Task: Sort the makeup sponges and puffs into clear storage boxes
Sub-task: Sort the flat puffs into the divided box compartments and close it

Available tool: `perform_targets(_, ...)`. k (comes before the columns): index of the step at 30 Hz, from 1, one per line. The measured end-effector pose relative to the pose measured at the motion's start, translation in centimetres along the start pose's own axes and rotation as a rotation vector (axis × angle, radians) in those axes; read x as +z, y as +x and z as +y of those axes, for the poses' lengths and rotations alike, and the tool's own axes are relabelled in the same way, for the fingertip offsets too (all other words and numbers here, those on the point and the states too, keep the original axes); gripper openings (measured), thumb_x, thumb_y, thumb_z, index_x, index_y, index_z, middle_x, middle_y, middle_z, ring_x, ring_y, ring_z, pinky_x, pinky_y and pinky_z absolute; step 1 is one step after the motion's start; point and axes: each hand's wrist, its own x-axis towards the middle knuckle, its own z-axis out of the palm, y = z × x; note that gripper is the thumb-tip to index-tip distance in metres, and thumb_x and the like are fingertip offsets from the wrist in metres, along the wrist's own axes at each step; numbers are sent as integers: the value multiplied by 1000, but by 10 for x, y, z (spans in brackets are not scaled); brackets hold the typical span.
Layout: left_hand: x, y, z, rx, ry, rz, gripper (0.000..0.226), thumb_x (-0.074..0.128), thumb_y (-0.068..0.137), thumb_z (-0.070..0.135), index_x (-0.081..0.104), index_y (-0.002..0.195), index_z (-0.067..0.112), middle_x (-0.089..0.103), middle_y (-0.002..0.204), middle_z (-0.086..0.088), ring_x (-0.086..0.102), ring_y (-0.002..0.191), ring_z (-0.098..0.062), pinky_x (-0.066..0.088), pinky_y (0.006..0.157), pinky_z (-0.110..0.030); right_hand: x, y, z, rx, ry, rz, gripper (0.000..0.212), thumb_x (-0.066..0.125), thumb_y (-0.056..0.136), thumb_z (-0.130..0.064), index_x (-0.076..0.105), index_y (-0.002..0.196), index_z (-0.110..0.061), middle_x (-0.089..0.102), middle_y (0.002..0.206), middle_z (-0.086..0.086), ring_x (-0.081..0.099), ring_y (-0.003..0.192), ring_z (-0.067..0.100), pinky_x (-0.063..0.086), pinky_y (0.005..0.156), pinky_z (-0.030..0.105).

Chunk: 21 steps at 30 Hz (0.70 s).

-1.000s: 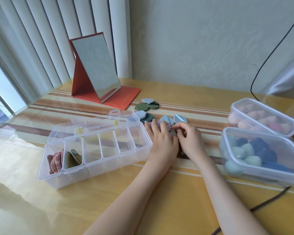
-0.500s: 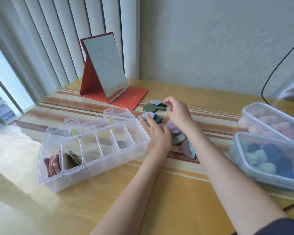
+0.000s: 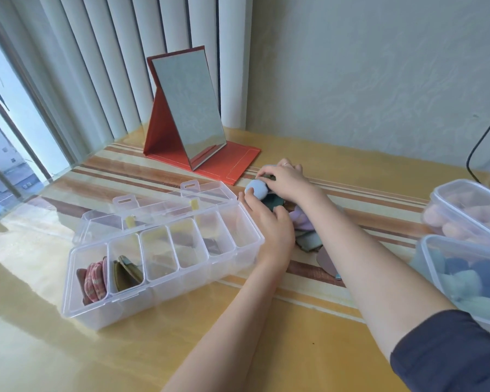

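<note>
Head view: round, soft pale-blue puff (image 3: 255, 188) under right hand (image 3: 287, 181).

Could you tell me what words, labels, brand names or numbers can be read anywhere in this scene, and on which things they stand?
None can be read.
Divided clear box: no label or print shows.
Two lidded clear boxes at the right: no print shows.
Red folding mirror: only a thin outline on its base, no words.
Puffs by the hands: plain.
</note>
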Motion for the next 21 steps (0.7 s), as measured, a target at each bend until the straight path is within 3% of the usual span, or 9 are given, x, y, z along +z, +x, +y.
perform_targets(2, 0, -1, 1, 3, -16, -2, 60, 42, 79, -9, 29, 137, -3, 20, 148, -20, 15, 141, -31, 16, 116, -44, 2, 2, -10, 68, 2, 20, 17, 47, 95, -31, 59, 101, -41, 40, 125, 3, 33, 115, 31, 37, 94, 45)
perform_targets(5, -1, -1, 0, 17, -37, -2, 58, 41, 77, -8, 31, 134, -2, 25, 145, -19, 20, 138, -34, 21, 114, -47, 6, 4, -20, 151, -37, 47, 28, 43, 88, -12, 51, 96, -37, 38, 128, 3, 31, 117, 30, 36, 88, 43)
perform_targets(8, -1, 0, -1, 35, -34, 14, 55, 40, 72, 2, 37, 127, 2, 34, 134, -12, 31, 129, -33, 27, 110, -48, 9, 4, -21, 205, 11, 70, 30, 47, 84, -15, 46, 111, -28, 37, 131, 6, 31, 120, 32, 38, 94, 46)
perform_targets(11, 0, 1, -4, 40, -44, 17, 55, 38, 67, 8, 39, 122, 0, 36, 130, -13, 33, 125, -35, 29, 108, -50, 10, 1, -20, 151, -65, 55, 35, 54, 83, -30, 49, 118, -32, 35, 134, 6, 32, 119, 34, 37, 93, 44)
perform_targets(15, 1, 4, -9, 55, -38, 22, 49, 38, 67, 7, 42, 116, 6, 37, 128, -8, 36, 124, -32, 32, 107, -49, 11, -3, -19, 114, -94, 68, 23, 58, 83, -36, 53, 105, -30, 35, 129, 7, 34, 114, 34, 34, 86, 41)
perform_targets(19, 0, 6, -11, 72, 0, 22, 39, 38, 65, 9, 38, 102, 17, 38, 120, -2, 39, 118, -28, 33, 105, -47, 12, -10, -14, 109, -60, 87, 10, 57, 82, -29, 49, 79, -25, 38, 121, 7, 38, 110, 34, 41, 90, 39)
perform_targets(21, 1, 7, -13, 66, 17, 18, 43, 37, 64, 12, 40, 107, 13, 38, 123, -6, 38, 121, -28, 32, 106, -47, 11, -12, -10, 112, -47, 122, 6, 57, 85, -23, 52, 82, -21, 42, 122, 10, 42, 109, 35, 43, 93, 40)
